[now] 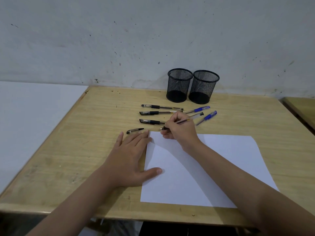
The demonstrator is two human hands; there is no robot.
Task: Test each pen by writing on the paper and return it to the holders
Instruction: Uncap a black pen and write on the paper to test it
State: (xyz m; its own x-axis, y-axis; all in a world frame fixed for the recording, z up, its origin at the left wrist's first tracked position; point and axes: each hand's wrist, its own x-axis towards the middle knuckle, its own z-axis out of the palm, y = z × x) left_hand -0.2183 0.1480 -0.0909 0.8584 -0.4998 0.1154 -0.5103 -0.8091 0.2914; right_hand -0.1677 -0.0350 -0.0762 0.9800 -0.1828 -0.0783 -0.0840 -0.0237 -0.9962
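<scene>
My left hand (131, 155) lies flat, fingers straight, pressing the left edge of the paper (196, 167) onto the tabletop (85, 133). Risk: only that edge is pinned, so a hard stroke could skew or buckle the sheet.

Loose cap (135, 131) lies just past my left fingertips, left of the nib. Risk: a nudge rolls it away and the pen goes back uncapped.

My right hand (180, 126) has a closed grip pinching the uncapped pen (183, 121); the nib sits at the sheet's far left corner. Risk: starting that close to the corner, the stroke may run off onto the wood. Can't tell whether the tip touches yet; no marks visible on the paper.

Beyond my right grip: three black pens (162, 107), capped, and two blue pens (197, 110) to its right. Risk: my wrist sweeps them while writing.

Further back, two mesh holders (179, 85), nothing in them. Light, could tip if a pen drops in hard.

Brands, labels, writing: none readable; pen barrels too small.
</scene>
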